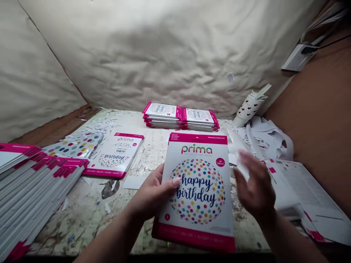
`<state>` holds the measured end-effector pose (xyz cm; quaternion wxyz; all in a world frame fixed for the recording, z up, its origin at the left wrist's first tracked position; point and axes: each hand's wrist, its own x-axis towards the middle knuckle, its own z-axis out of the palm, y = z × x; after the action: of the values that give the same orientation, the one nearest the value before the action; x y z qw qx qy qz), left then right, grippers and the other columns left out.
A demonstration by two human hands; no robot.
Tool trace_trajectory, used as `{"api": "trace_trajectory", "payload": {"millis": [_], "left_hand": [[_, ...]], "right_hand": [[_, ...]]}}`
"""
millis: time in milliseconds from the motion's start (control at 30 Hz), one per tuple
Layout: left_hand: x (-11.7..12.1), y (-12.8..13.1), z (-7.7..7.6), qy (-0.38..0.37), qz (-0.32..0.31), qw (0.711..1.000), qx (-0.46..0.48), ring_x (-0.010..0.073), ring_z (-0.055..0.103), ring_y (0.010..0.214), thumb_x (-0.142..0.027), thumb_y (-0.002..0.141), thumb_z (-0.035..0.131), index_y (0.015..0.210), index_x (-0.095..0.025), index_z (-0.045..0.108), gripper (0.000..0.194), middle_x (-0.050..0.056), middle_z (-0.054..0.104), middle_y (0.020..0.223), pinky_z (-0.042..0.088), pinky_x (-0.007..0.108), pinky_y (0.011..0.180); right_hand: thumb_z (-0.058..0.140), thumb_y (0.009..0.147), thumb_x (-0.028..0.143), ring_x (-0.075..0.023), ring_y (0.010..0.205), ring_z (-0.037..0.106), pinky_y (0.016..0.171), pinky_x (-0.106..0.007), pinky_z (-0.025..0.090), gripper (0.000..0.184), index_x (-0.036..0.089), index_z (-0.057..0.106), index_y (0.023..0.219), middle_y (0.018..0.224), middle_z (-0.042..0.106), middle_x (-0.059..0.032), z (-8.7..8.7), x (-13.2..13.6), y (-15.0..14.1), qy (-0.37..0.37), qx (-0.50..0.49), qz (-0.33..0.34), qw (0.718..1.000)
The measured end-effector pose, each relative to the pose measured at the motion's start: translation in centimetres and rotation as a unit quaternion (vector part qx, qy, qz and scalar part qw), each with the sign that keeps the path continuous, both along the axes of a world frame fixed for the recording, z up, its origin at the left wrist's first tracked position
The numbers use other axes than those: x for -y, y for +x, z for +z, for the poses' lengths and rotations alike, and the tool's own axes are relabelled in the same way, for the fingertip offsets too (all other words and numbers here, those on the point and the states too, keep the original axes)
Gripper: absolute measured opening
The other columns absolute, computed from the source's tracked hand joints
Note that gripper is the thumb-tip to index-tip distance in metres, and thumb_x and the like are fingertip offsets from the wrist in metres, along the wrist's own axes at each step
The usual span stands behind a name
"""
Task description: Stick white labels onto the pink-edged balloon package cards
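Note:
My left hand (153, 191) grips a white and pink balloon packet (199, 190) by its left edge, thumb across the front. The packet stands tilted towards me and reads "prima" and "happy birthday" among coloured dots. Just off its right edge is my right hand (256, 188), blurred at the fingertips, with thumb and fingers apart and nothing in it. Behind the held packet, two neat stacks of the same packets, a left stack (161, 111) and a right stack (200, 117), sit side by side. Another packet (115, 155) lies flat to the left.
Many flat pink and white packets (41, 190) lean in a row at left, beside a dotted foil piece (74, 146). A white tumbler with hearts (249, 109), curled paper strips (270, 140) and printed card sleeves (304, 193) occupy the right. Paper scraps litter the worn table (90, 215).

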<state>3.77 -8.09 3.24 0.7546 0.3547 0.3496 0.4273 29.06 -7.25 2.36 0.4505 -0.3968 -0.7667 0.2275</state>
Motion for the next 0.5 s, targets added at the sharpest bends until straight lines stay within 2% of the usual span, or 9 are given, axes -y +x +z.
{"api": "trace_trajectory", "payload": {"millis": [33,67,133,233,300,333,400,500], "left_hand": [[0.6,0.9,0.1,0.015,0.017,1.000,-0.011,0.0294,0.065,0.094,-0.031,0.075,0.067,0.124,-0.021,0.043,0.055,0.014,0.064,0.113,0.054,0.042,0.075],[1.2,1.8,0.2,0.033,0.027,0.999,-0.023,0.0286,0.065,0.095,-0.032,0.077,0.066,0.122,-0.021,0.044,0.051,0.013,0.064,0.113,0.055,0.041,0.075],[2.0,3.2,0.4,0.072,0.019,0.997,-0.037,0.0270,0.063,0.097,-0.035,0.079,0.064,0.120,-0.021,0.045,0.047,0.012,0.063,0.114,0.054,0.039,0.076],[2.6,4.6,0.8,0.103,-0.048,0.993,-0.029,0.0259,0.060,0.101,-0.046,0.083,0.055,0.120,-0.021,0.047,0.045,0.012,0.059,0.118,0.054,0.033,0.072],[2.8,5.0,1.1,0.112,-0.077,0.990,-0.049,0.0246,0.059,0.102,-0.048,0.084,0.052,0.118,-0.022,0.049,0.043,0.012,0.056,0.120,0.052,0.028,0.066],[2.8,5.0,1.3,0.118,-0.081,0.988,-0.067,0.0233,0.059,0.101,-0.047,0.083,0.054,0.116,-0.022,0.050,0.041,0.011,0.057,0.119,0.051,0.026,0.064],[3.0,5.0,1.4,0.128,-0.084,0.984,-0.093,0.0202,0.060,0.095,-0.044,0.080,0.061,0.114,-0.022,0.049,0.042,0.010,0.059,0.113,0.050,0.024,0.063],[3.3,4.9,1.4,0.127,-0.087,0.984,-0.087,0.0170,0.062,0.085,-0.041,0.076,0.066,0.109,-0.021,0.048,0.043,0.010,0.060,0.111,0.048,0.025,0.063]], "right_hand": [[0.033,0.094,0.038,-0.0189,0.104,0.060,0.085,-0.036,0.053,0.037,0.020,0.061,0.108,0.106,0.066,-0.0099,-0.8,0.2,0.2,-0.049,-0.061,-0.025,0.997],[0.028,0.095,0.040,-0.0190,0.102,0.062,0.081,-0.036,0.054,0.043,0.016,0.056,0.117,0.107,0.065,-0.0119,-1.5,0.3,0.2,-0.106,-0.118,-0.023,0.987],[0.035,0.093,0.042,-0.0217,0.096,0.064,0.075,-0.039,0.055,0.040,0.018,0.050,0.121,0.107,0.066,-0.0128,-2.6,0.5,-0.4,-0.237,-0.227,0.036,0.944],[0.054,0.083,0.038,-0.0219,0.082,0.067,0.069,-0.037,0.055,0.036,0.019,0.052,0.113,0.095,0.069,-0.0089,-4.1,1.1,-1.7,-0.407,-0.388,0.112,0.819],[0.058,0.078,0.039,-0.0192,0.072,0.066,0.064,-0.032,0.054,0.036,0.017,0.055,0.106,0.085,0.069,-0.0058,-5.1,1.4,-2.3,-0.465,-0.443,0.140,0.753],[0.059,0.075,0.040,-0.0178,0.067,0.065,0.061,-0.030,0.053,0.036,0.017,0.055,0.103,0.079,0.068,-0.0040,-5.5,1.5,-2.5,-0.482,-0.461,0.148,0.730],[0.059,0.073,0.043,-0.0169,0.060,0.063,0.056,-0.030,0.052,0.037,0.018,0.055,0.100,0.072,0.066,-0.0018,-6.1,1.6,-2.8,-0.505,-0.468,0.158,0.707],[0.056,0.073,0.049,-0.0175,0.053,0.060,0.052,-0.032,0.051,0.036,0.019,0.054,0.093,0.066,0.063,-0.0010,-6.5,1.8,-3.1,-0.519,-0.442,0.167,0.712]]}}
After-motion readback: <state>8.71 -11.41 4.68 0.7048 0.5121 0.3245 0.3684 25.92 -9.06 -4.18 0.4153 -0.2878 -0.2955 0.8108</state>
